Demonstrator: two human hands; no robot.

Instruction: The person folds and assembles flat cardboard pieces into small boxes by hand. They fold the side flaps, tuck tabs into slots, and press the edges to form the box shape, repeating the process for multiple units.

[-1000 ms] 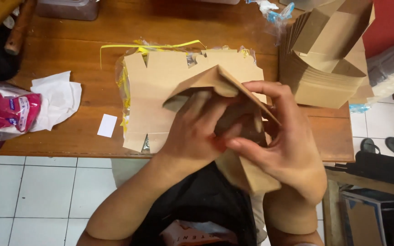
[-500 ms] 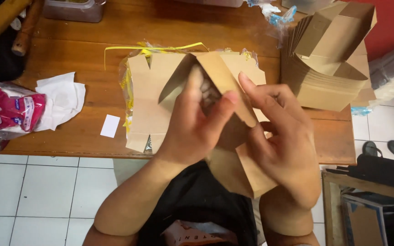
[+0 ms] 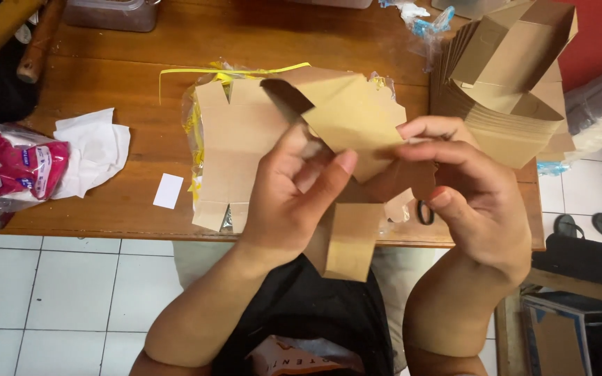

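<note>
Both hands grip one brown die-cut cardboard blank point(image 3: 353, 118) held above the table edge. My left hand point(image 3: 294, 198) pinches its middle, thumb pressed against the sheet. Its right side is gripped by my right hand point(image 3: 472, 191), fingers curled over the top flap. A lower flap point(image 3: 348, 240) hangs down toward my lap. Beneath the hands lies a stack of flat brown blanks point(image 3: 235, 150) in a clear plastic wrap with yellow strapping.
A pile of folded brown boxes point(image 3: 517, 76) stands at the table's right. White paper point(image 3: 95, 150) and a pink-and-white plastic bag point(image 3: 12, 170) lie at the left. A small white slip point(image 3: 168, 191) rests on the wooden table point(image 3: 113, 83). White floor tiles lie below.
The cardboard blank has been unfolded and lifted higher. My hands have moved apart, the right one shifting to the blank's right side.
</note>
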